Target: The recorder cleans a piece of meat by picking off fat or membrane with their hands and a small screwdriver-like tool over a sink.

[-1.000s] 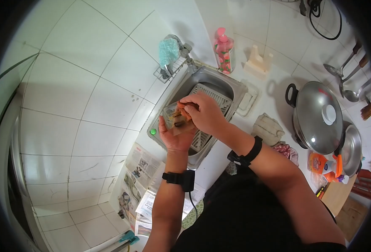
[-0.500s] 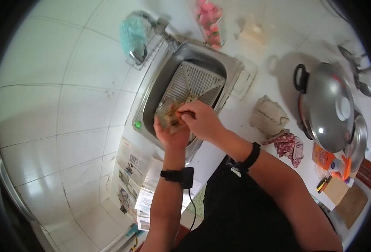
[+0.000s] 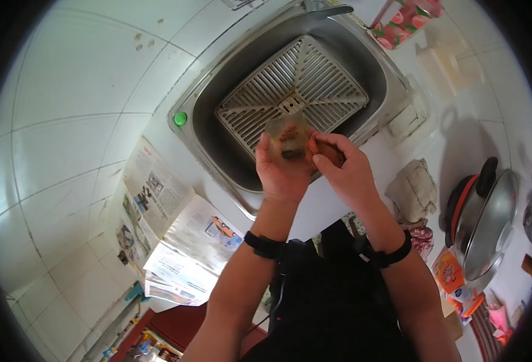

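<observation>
Above the near edge of the sink, my left hand is curled around a small, see-through, yellowish square container. Something dark and reddish shows in or through the container; I cannot make out what. My right hand is beside its right side, thumb and fingers closed on a small orange piece that is mostly covered by the fingers. The orange piece is close against the container's edge. Below both hands, a slatted metal filter panel lies tilted in the steel sink.
Unfolded newspaper covers the counter at the left. A green round cap sits on the sink's left corner. A grey-beige cloth lies to the right, near a lidded wok. The faucet stands at the far rim.
The view has shifted, with the sink now larger and more central. My hands appear farther right, still around the container and the orange piece. The right forearm now comes in more steeply.
</observation>
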